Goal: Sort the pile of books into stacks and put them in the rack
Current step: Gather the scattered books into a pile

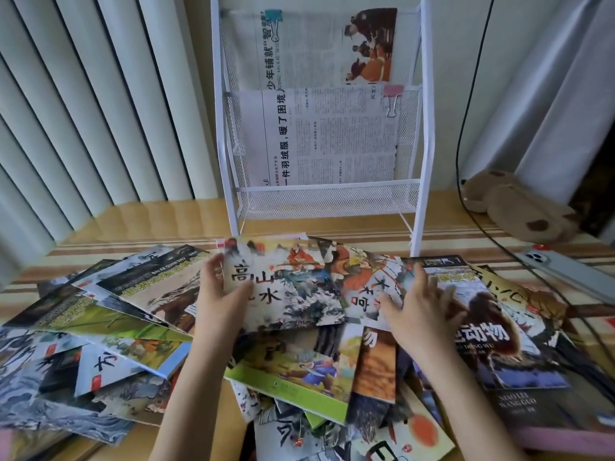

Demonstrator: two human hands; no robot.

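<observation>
A wood-grain floor (139, 224) with striped bands, backed by pale vertical blinds (83, 94), carries a loose pile of thin, glossy picture books (293, 371) spread across its near edge from the left corner to the right. The books are flat and rectangular, overlapping at all angles, their covers printed with ink-wash landscapes, animals and large Chinese characters. Nearest the camera, a green-edged book (299, 390) lies tilted with its long axis running from near right to far left.

Above the middle of the pile, the left hand (218, 294) grips the left edge of a landscape-cover book (286, 287), thumb curled over the cover and fingers beneath; the book's long axis runs left to right, its far edge raised towards the rack. The right hand (417, 306) rests with fingers spread and fairly straight on an orange-figured book (362, 277) and on the neighbouring animal book (492, 331), pressing them flat. The two hands are apart, one at each side of the lifted book.

Towards the right edge lie a grey phone (562, 266), face down, and a black cable (472, 201) trailing across the floor. Just beyond them sits a brown plush toy (519, 207).

At the far edge stands a white metal rack (422, 134) with tubular frame and mesh pockets. Its upper two pockets each hold upright newspaper sheets (332, 138), one pinched by a teal binder clip (273, 19), the other by a pink binder clip (392, 94). The lowest mesh pocket (326, 201) shows only its mesh.
</observation>
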